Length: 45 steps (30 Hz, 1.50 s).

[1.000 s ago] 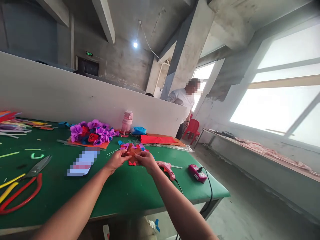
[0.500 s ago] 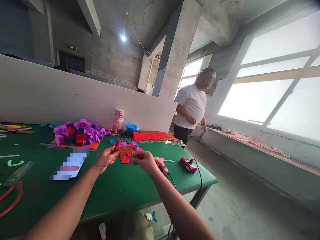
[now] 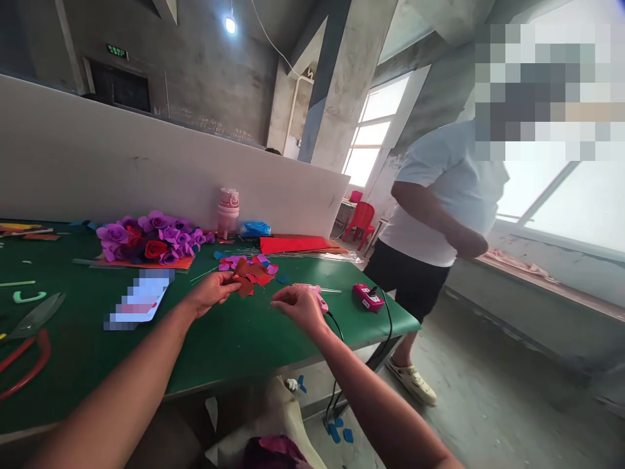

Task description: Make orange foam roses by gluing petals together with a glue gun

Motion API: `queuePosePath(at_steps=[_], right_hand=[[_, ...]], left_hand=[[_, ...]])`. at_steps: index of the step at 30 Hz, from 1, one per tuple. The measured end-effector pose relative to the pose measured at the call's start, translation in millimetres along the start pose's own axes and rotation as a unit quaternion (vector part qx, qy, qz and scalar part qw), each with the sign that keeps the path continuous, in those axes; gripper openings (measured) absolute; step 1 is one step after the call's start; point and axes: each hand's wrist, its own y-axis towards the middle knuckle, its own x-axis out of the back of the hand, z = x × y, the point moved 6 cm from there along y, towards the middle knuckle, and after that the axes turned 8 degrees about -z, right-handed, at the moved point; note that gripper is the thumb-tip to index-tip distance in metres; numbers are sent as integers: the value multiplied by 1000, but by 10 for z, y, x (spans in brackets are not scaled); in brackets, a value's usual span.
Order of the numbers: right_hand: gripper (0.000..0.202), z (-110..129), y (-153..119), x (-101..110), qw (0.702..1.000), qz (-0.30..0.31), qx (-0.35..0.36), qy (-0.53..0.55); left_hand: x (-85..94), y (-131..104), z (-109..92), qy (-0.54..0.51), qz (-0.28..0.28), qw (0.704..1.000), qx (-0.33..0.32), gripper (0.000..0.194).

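Observation:
My left hand (image 3: 213, 293) is closed in a pinch at the edge of a brown paper petal (image 3: 245, 286). Behind it lies a loose heap of red and purple petals (image 3: 263, 275), partly covered by the brown one. To the right, above the green tabletop, my right hand (image 3: 301, 307) has thumb and fingertips drawn together. Whatever may be between them is too small to make out. A pink glue gun (image 3: 320, 301) lies just behind that hand, its body partly hidden.
Purple and red paper flowers (image 3: 156, 244) sit left of a pink bottle (image 3: 228, 215). A phone (image 3: 141, 303), scissors (image 3: 36, 319) and a pink power strip (image 3: 368, 298) with a cable lie on the green table (image 3: 224, 352). A person in a white shirt (image 3: 439, 189) stands beyond its right end.
My right hand has moved away from my left, toward the glue gun. The brown piece in my left hand now lies lower and flatter to view. The person has come much closer.

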Motion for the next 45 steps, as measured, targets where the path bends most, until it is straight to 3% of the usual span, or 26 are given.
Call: queuePosePath(at_steps=[4,9,15,20,26,31,35,38,42,45], right_hand=[[15,-112,-103,464,998,-57,-3,27],[28,-544,-93,962,993,-90,-67,-23],[24,-712,-20,1255,966,-171,-70,-179],[24,-641,-101,1413,976,-184,-66,-98],[35,-489,-391,1387,992,-83,-98,-6],[39,-554,-517,1437,986,-82,-143,26],[35,-709,-274,1386,983,-85,-131,-96],[25,-839,8,1181,976,-62,-131,-160],[27,-991,292,885,974,-19,-159,-162],[26,-1052,369,800,975,-2,-181,-129]], left_hand=[[-43,-30,-30,20,24,1000,-2,34],[-91,-61,-28,26,47,998,8,34],[-108,-52,46,29,46,998,20,32],[-94,1,113,17,46,999,16,32],[-39,61,197,17,25,999,33,30],[11,86,232,6,5,1000,27,31],[-4,89,264,15,18,999,31,32],[-31,75,265,20,27,999,34,34],[-41,52,264,36,17,998,51,30],[-45,50,265,60,13,997,52,28]])
